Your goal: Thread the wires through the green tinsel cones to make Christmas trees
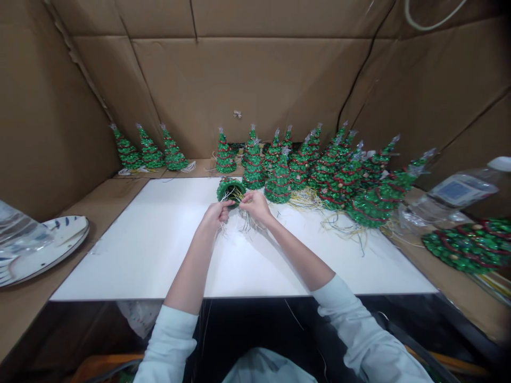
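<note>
A small green beaded Christmas tree point(224, 183) lies on its side on the white board point(167, 239), its hollow base facing me. White and yellow wires point(239, 196) come out of that opening. My left hand point(219, 211) is closed on some of the wires at the left of the opening. Just to its right, my right hand point(255, 205) pinches more wires between thumb and fingers. Loose wire ends point(246, 221) hang below and between the hands onto the board.
Several finished-looking trees point(281, 178) stand behind and to the right, with tangled wires point(305, 201) at their bases. Three trees point(173, 151) stand at the back left. A plate point(75, 239) sits at left; a plastic bottle point(455, 191) leans at right. Cardboard walls point(247, 74) enclose the table.
</note>
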`<state>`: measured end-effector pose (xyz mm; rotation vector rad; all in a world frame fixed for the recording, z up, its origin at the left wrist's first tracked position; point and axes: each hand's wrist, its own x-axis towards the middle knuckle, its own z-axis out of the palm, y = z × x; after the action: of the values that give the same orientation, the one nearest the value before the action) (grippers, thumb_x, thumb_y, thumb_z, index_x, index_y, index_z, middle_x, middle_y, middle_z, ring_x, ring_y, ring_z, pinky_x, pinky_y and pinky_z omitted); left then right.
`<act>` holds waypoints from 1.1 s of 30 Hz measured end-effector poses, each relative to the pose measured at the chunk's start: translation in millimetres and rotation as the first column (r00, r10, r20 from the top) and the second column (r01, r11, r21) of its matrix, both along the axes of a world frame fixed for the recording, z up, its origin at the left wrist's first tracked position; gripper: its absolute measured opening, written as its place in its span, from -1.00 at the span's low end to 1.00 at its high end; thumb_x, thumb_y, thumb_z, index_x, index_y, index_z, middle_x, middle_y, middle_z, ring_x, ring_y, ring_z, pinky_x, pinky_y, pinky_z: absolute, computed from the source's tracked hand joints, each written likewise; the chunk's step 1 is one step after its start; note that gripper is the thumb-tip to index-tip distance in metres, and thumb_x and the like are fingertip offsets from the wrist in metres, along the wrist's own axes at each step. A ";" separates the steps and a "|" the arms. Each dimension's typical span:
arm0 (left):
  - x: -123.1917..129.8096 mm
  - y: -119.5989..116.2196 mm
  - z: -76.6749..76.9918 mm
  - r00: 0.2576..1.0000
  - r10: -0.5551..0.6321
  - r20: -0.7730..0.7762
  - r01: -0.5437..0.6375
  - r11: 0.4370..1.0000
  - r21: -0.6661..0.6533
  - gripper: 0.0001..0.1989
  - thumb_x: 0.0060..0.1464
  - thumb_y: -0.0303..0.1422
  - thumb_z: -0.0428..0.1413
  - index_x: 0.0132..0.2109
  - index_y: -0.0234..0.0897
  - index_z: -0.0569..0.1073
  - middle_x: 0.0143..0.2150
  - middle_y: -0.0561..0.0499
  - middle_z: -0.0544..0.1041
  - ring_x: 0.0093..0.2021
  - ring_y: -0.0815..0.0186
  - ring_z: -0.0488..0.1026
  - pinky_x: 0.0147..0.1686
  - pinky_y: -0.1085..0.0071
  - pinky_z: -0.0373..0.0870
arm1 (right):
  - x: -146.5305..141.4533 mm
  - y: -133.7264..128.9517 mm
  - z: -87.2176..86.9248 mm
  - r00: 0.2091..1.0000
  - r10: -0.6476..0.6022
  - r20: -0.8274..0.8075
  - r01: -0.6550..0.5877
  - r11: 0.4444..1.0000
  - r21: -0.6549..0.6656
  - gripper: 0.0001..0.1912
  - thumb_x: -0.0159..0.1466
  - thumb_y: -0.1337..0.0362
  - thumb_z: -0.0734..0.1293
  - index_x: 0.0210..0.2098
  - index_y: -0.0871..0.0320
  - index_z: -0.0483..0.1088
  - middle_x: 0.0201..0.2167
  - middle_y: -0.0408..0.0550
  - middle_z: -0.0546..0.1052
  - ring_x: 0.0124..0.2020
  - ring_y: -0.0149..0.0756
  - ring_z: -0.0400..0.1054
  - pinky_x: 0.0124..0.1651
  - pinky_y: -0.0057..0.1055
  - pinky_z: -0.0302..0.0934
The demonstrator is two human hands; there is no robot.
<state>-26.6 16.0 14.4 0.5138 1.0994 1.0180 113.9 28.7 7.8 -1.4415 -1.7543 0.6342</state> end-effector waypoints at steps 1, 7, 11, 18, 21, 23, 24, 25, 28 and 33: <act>0.4 0.5 -1.5 1.000 -0.006 -0.003 0.006 1.000 0.009 -0.89 0.05 -0.54 0.00 -0.43 -0.42 0.35 -0.77 0.29 -0.10 -0.83 0.63 -0.18 -0.84 0.66 -0.29 | -1.0 -1.6 0.6 1.000 0.011 -0.028 -0.011 1.000 -0.008 -0.94 -0.07 0.37 0.36 -0.54 0.23 0.45 -0.25 -0.04 0.48 -0.15 -0.29 0.33 -0.04 -0.40 0.13; 5.8 2.0 -8.8 0.999 -0.020 -0.049 0.022 0.999 0.035 -0.73 -0.03 -0.50 0.10 -0.59 -0.33 0.19 -0.79 0.26 -0.04 -0.82 0.63 -0.18 -0.81 0.61 -0.31 | -5.9 -10.4 -4.5 0.998 0.018 -0.064 -0.018 1.000 -0.005 -0.95 -0.07 0.38 0.35 -0.56 0.22 0.46 -0.24 -0.01 0.47 -0.14 -0.25 0.32 -0.03 -0.36 0.13; 9.4 0.4 -10.1 0.993 0.016 -0.120 -0.008 0.998 0.066 -0.66 -0.09 -0.46 0.17 -0.62 -0.31 0.14 -0.80 0.26 -0.02 -0.81 0.64 -0.16 -0.80 0.60 -0.30 | -8.0 -11.0 -12.9 1.000 0.018 -0.024 -0.016 0.997 0.078 -0.95 -0.07 0.39 0.34 -0.57 0.20 0.46 -0.23 -0.03 0.46 -0.14 -0.24 0.30 0.00 -0.32 0.10; 7.4 4.4 -11.3 0.992 -0.024 -0.124 0.025 1.000 0.006 -0.79 -0.07 -0.55 0.09 -0.55 -0.33 0.20 -0.78 0.26 -0.03 -0.81 0.63 -0.17 -0.81 0.62 -0.30 | -6.7 -9.7 -14.6 0.996 0.041 0.080 -0.050 0.992 0.116 -0.89 0.05 0.30 0.30 -0.48 0.20 0.46 -0.23 -0.01 0.43 -0.13 -0.25 0.26 0.00 -0.32 0.06; 5.9 5.7 -9.8 0.996 -0.045 -0.071 0.042 0.998 -0.042 -0.82 -0.03 -0.56 0.02 -0.52 -0.32 0.20 -0.77 0.28 -0.08 -0.82 0.62 -0.20 -0.82 0.63 -0.31 | -3.8 -13.5 -9.7 0.982 0.050 0.183 -0.069 0.992 0.101 -0.81 0.15 0.22 0.23 -0.40 0.15 0.46 -0.25 -0.03 0.43 -0.14 -0.25 0.25 -0.05 -0.33 0.09; 4.6 5.6 -7.9 0.997 -0.068 -0.018 0.067 0.995 -0.068 -0.81 0.01 -0.55 -0.05 -0.53 -0.32 0.19 -0.77 0.28 -0.11 -0.82 0.61 -0.21 -0.82 0.64 -0.31 | -2.5 -16.9 -6.5 0.961 0.027 0.274 -0.052 0.995 0.085 -0.81 0.16 0.23 0.22 -0.37 0.13 0.45 -0.25 -0.02 0.42 -0.15 -0.23 0.25 -0.10 -0.34 0.11; 3.9 5.5 -6.8 0.997 -0.081 0.009 0.082 0.994 -0.076 -0.80 0.03 -0.55 -0.09 -0.53 -0.32 0.18 -0.76 0.27 -0.12 -0.82 0.61 -0.21 -0.82 0.65 -0.30 | -2.2 -18.4 -5.2 0.948 0.009 0.317 -0.035 0.996 0.077 -0.82 0.15 0.24 0.22 -0.36 0.12 0.44 -0.24 -0.02 0.41 -0.16 -0.23 0.25 -0.13 -0.35 0.12; 3.2 5.4 -5.7 0.995 -0.094 0.034 0.096 0.992 -0.081 -0.79 0.04 -0.55 -0.11 -0.54 -0.32 0.17 -0.76 0.27 -0.12 -0.83 0.61 -0.20 -0.82 0.66 -0.30 | -1.9 -19.7 -4.0 0.936 -0.010 0.353 -0.015 0.998 0.068 -0.83 0.14 0.26 0.22 -0.35 0.11 0.44 -0.24 -0.02 0.41 -0.19 -0.23 0.26 -0.16 -0.36 0.12; 1.5 5.3 -3.5 0.991 -0.113 0.071 0.120 0.988 -0.099 -0.78 0.02 -0.55 -0.15 -0.55 -0.30 0.14 -0.76 0.25 -0.10 -0.83 0.61 -0.18 -0.83 0.66 -0.27 | -1.1 -21.4 -1.3 0.916 -0.033 0.401 0.020 0.999 0.035 -0.81 0.12 0.31 0.21 -0.30 0.09 0.41 -0.25 -0.04 0.42 -0.25 -0.26 0.29 -0.24 -0.39 0.13; 3.3 5.2 -4.0 0.996 -0.061 0.058 0.066 0.993 -0.098 -0.81 -0.02 -0.54 -0.12 -0.55 -0.29 0.12 -0.75 0.26 -0.11 -0.83 0.60 -0.17 -0.83 0.67 -0.25 | -1.1 -20.2 0.2 0.934 -0.037 0.355 0.042 0.999 -0.005 -0.79 0.14 0.32 0.17 -0.30 0.08 0.41 -0.36 -0.08 0.46 -0.30 -0.26 0.32 -0.30 -0.42 0.11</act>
<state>-23.4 21.2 10.4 0.4352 1.0728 0.9120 112.8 8.4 8.1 -1.6759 -1.9902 0.3779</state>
